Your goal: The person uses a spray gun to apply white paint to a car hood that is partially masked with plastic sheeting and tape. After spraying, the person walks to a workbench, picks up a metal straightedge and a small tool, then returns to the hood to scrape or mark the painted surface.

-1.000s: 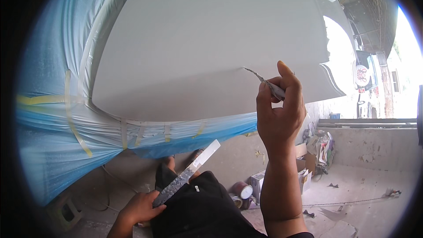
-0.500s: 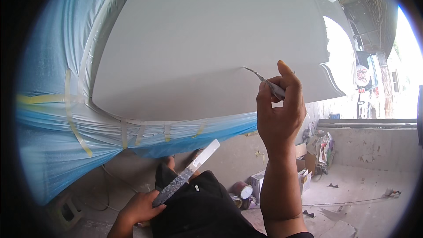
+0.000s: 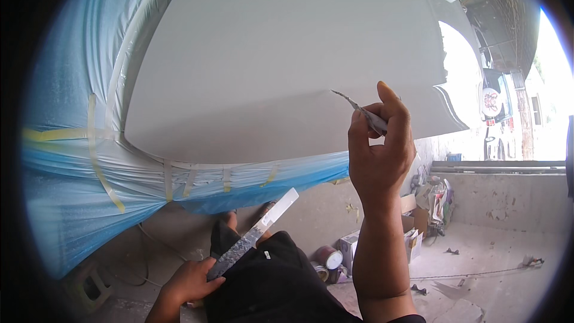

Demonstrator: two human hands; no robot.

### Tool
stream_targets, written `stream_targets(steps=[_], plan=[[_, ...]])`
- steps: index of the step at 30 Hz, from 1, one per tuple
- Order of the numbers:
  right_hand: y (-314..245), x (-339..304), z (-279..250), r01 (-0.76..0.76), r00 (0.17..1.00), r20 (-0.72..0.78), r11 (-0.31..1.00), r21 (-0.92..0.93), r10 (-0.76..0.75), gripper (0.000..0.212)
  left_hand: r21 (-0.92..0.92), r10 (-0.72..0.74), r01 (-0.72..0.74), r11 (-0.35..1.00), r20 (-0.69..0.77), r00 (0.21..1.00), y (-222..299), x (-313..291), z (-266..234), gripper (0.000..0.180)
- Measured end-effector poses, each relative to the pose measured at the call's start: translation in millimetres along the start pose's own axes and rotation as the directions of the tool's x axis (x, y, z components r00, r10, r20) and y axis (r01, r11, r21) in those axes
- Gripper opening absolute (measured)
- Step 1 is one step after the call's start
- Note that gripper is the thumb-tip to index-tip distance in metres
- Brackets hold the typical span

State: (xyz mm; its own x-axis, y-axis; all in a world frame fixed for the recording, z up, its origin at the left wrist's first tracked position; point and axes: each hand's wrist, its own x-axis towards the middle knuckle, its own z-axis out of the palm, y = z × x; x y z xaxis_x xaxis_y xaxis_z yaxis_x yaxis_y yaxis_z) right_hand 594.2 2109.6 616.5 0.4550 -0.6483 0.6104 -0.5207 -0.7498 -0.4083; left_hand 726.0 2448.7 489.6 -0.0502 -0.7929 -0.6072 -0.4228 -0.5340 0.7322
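A smooth pale grey car panel point(image 3: 281, 42) fills the upper middle, with blue masking film round its left and near edges. Over its near right part, my right hand point(image 3: 385, 143) pinches a thin, curved spreader point(image 3: 372, 119) smeared with grey between thumb and fingers. The spreader's narrow tip points left at the panel; I cannot tell whether it touches. Lower down, my left hand point(image 3: 194, 281) is closed round the speckled dark end of a long flat putty knife point(image 3: 257, 230). Its pale, clean end slants up to the right, in front of my dark clothing.
Blue masking film point(image 3: 66, 185) with strips of yellow tape point(image 3: 103, 164) hangs at the left. Paint cans point(image 3: 328, 257) and cardboard boxes point(image 3: 420, 221) stand on the floor at lower right. A rope point(image 3: 466, 276) and a hollow block point(image 3: 92, 287) lie there too. My feet are below the panel.
The spreader's tip has shifted very slightly to the right. Both hands and the putty knife stay in place.
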Motion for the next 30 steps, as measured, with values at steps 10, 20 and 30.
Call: stream_targets(steps=[10, 20, 30], plan=[[-0.1, 0.0, 0.2, -0.004, 1.0, 0.007, 1.0, -0.003, 0.004, 0.039, 0.001, 0.003, -0.003, 1.0, 0.058, 0.998, 1.3, 0.8, -4.0, 0.042], [0.9, -0.7, 0.4, 0.009, 1.0, 0.009, 1.0, -0.015, -0.009, 0.04, -0.002, -0.004, 0.004, 1.0, 0.005, 1.0, -4.7, 1.6, 2.2, 0.034], [0.5, -1.6, 0.0, 0.007, 1.0, 0.01, 1.0, -0.013, -0.007, 0.039, 0.017, 0.017, -0.017, 1.0, 0.049, 0.999, 1.5, 1.5, -3.2, 0.04]])
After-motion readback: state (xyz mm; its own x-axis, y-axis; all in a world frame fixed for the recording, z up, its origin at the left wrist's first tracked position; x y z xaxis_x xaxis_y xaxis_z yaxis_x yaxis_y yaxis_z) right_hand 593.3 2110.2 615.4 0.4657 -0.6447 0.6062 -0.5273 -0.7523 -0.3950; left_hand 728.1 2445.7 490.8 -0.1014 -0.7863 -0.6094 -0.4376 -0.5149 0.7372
